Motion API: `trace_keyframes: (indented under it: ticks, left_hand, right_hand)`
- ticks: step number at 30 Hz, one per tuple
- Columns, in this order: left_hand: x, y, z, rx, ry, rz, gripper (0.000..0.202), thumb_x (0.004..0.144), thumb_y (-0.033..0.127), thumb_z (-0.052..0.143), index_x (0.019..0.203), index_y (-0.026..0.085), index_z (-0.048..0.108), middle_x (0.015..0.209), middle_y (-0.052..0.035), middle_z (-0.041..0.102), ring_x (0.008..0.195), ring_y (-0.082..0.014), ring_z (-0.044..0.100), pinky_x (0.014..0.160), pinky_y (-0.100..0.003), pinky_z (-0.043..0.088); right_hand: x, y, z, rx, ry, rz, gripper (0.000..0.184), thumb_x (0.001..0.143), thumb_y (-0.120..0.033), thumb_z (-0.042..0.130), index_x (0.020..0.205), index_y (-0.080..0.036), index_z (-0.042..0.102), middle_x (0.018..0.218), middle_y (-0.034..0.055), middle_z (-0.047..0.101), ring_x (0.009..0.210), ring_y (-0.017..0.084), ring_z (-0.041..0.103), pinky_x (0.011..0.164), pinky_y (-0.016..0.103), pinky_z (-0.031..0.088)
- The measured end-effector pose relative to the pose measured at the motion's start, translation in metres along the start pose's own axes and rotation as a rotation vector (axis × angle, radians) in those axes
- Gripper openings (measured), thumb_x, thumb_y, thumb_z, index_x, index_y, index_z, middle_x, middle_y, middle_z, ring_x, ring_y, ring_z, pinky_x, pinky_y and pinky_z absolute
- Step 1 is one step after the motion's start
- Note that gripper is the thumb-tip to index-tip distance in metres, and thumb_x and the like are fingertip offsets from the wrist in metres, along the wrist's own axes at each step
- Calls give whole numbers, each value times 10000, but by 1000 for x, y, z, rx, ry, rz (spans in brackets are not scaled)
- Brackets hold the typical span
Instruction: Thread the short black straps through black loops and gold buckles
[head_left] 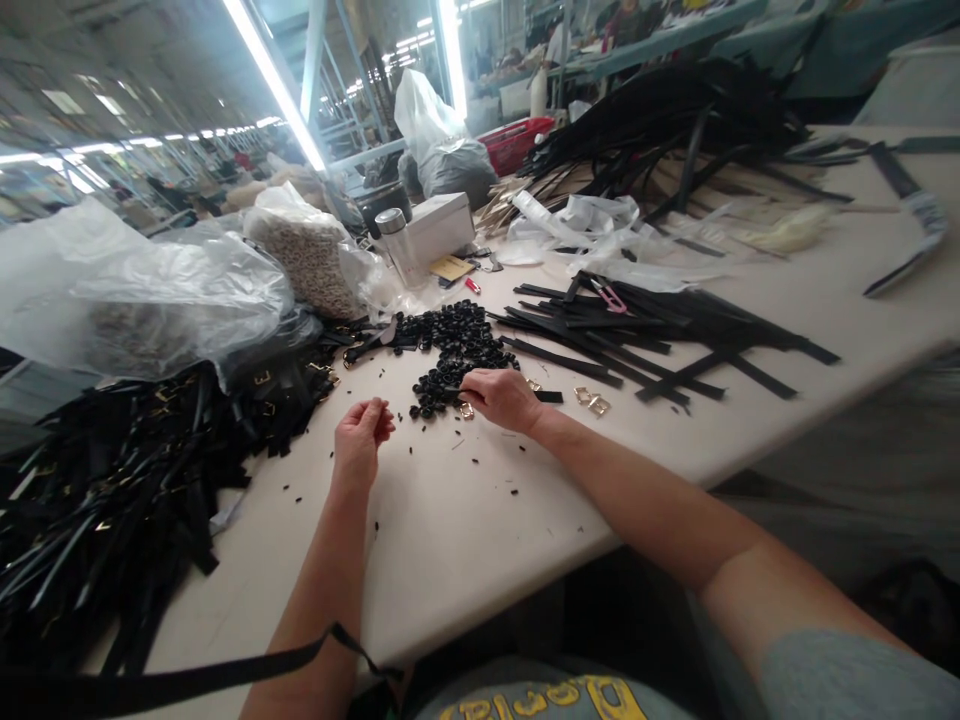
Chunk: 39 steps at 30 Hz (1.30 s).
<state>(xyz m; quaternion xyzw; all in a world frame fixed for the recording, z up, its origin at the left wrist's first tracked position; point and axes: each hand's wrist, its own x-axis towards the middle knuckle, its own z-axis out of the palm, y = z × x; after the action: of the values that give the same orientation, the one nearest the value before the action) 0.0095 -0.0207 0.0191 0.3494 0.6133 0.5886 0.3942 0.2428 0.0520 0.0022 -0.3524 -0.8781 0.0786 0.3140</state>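
Now, right hand (499, 398) by black loops (461, 345), left hand (360, 435) near them.

Mid-frame, here's the right hand (499, 398) at the black loops (459, 345), left hand (358, 440) curled nearby; straps (112, 510) crowd lower left, bag (142, 275) upper left!

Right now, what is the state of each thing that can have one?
Left hand: fingertips together; hold unclear
Right hand: fingers closed; hold unclear
Loops: heaped, loose
Strips: overlapping, loose
Straps: heaped
Bottle: upright, capped
Bag of beige pieces: bulging
Lights: on
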Motion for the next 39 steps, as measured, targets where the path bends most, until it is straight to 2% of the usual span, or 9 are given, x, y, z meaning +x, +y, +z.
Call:
trace_keyframes:
  ticks: [2, 4, 8, 14, 18, 24, 26, 33, 39]
  left_hand:
    - [11, 1, -11, 256, -36, 79, 379, 636, 481, 749, 791, 151, 642, 681, -16, 633, 560, -110, 570, 503, -203, 402]
    - [19, 1, -14, 545, -142, 183, 321, 675, 458, 706, 807, 168, 670, 704, -24, 641, 622, -142, 592, 556, -238, 434]
    - [22, -1, -5, 997, -301, 429, 175, 736, 355, 636, 809, 207, 695, 807, -33, 653, 682, -161, 597, 676, -290, 452]
    - [23, -6, 10, 1218, -222, 518, 119, 738, 303, 621, 743, 197, 676, 770, -52, 639, 708, -200, 585, 707, -318, 432]
    - [25, -6, 13, 1083, -171, 419, 95, 678, 278, 663, 642, 197, 631, 675, -32, 615, 657, -189, 563, 663, -313, 416]
    - [1, -12, 26, 174, -165, 39, 307, 583, 353, 779, 747, 170, 593, 662, 6, 628, 599, -140, 602, 630, -270, 474]
    - [-9, -15, 31, 14, -159, -32, 368, 548, 334, 817, 774, 160, 585, 697, -7, 652, 615, -135, 622, 635, -259, 487]
    - [-18, -20, 41, -74, -212, -124, 400, 539, 350, 845, 758, 150, 575, 669, -7, 645, 569, -105, 596, 556, -205, 457]
    - [-9, -28, 32, 98, -179, 109, 303, 598, 332, 821, 722, 148, 615, 638, 15, 615, 573, -87, 561, 601, -211, 464]
  right_hand:
    - [1, 5, 1, 6, 10, 39, 166, 893, -273, 561, 767, -174, 605, 775, 24, 650, 687, 126, 545, 594, 247, 282]
    - [3, 9, 3, 10, 7, 62, 159, 889, -276, 568, 775, -173, 609, 783, 22, 653, 697, 125, 549, 605, 244, 286]
    - [4, 9, 4, 14, -18, 97, 153, 884, -281, 575, 784, -172, 617, 782, 21, 656, 706, 126, 553, 608, 244, 283]
    - [2, 4, 3, 42, -40, 111, 136, 877, -277, 580, 795, -175, 621, 802, 21, 665, 708, 124, 556, 607, 244, 282]
    - [1, -1, 3, 65, -52, 95, 148, 877, -284, 580, 789, -174, 626, 789, 18, 668, 694, 122, 554, 604, 244, 278]
    - [0, -10, 3, 98, -77, 23, 151, 879, -285, 574, 807, -164, 630, 815, 34, 680, 699, 125, 563, 607, 239, 290]
    - [-1, -12, 5, 105, -94, -2, 150, 882, -286, 564, 822, -166, 632, 831, 34, 683, 701, 125, 565, 604, 239, 290]
    - [-3, -14, 12, 113, -71, -35, 165, 890, -285, 531, 825, -168, 627, 828, 25, 678, 688, 120, 558, 591, 240, 288]
    - [-2, -14, 8, 111, -72, -35, 148, 881, -263, 542, 804, -168, 625, 820, 26, 677, 686, 122, 554, 591, 241, 285]
